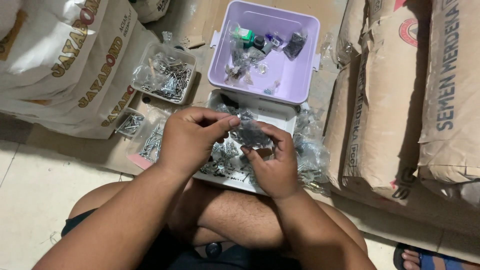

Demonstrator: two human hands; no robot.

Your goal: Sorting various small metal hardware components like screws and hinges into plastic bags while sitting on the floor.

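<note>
Pinching clear plastic bag (pixel 250 131), both hands

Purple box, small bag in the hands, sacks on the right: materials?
Purple box: likely moulded plastic, smooth matte walls, rounded corners. Small bag pinched by left hand and right hand: thin clear plastic film, glossy, crinkled. Sacks: apparently brown kraft paper, creased, dull.

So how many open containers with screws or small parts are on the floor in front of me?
4: a lilac plastic box at the top, a clear square tub left of it, a white tray under both hands, and a small clear tub far left. Bags may hide more.
</note>
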